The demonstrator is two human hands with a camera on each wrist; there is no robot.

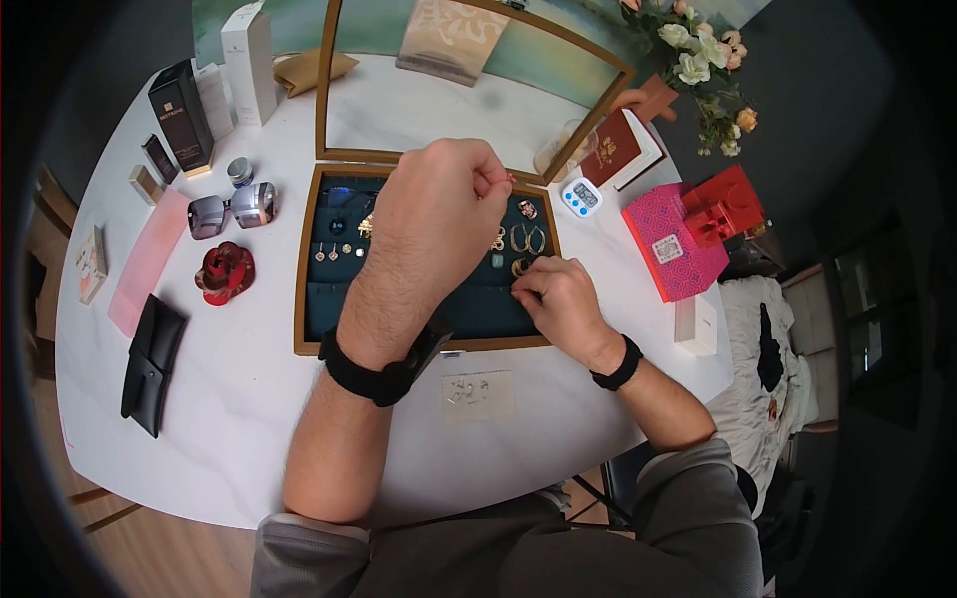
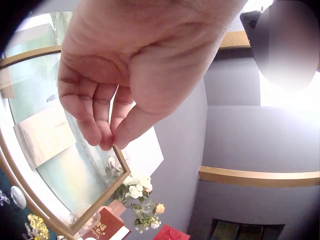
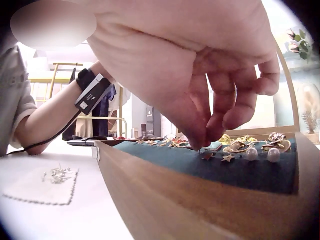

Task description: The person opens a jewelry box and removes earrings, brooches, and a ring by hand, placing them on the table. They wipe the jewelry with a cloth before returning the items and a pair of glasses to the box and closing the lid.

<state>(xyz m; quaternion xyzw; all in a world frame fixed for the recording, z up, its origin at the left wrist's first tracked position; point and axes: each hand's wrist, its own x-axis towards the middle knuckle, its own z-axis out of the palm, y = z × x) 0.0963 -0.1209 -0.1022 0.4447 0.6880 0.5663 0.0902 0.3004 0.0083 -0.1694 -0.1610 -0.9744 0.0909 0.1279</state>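
Observation:
My left hand (image 1: 429,229) is raised over a wooden jewelry box (image 1: 299,269); thumb and fingertips meet in a pinch, with a tiny reddish thing (image 1: 510,177) at the tips, too small to identify. In the left wrist view this hand (image 2: 130,75) hides what lies between its fingertips. Low at the box's near right part, my right hand (image 1: 570,309) pinches a small star earring (image 3: 207,156) against the dark lining (image 3: 175,159). Beside it lie another star earring (image 3: 228,158) and pearl earrings (image 3: 273,154). Hoop earrings (image 1: 536,239) are farther back.
The box's clear lid (image 1: 321,90) stands open behind. Sunglasses (image 1: 231,209), a red flower-shaped item (image 1: 225,273) and a black case (image 1: 153,367) are left. A timer (image 1: 582,197) and pink box (image 1: 668,249) are right. Small pins (image 3: 57,175) lie on a pale cloth (image 3: 45,192) in front.

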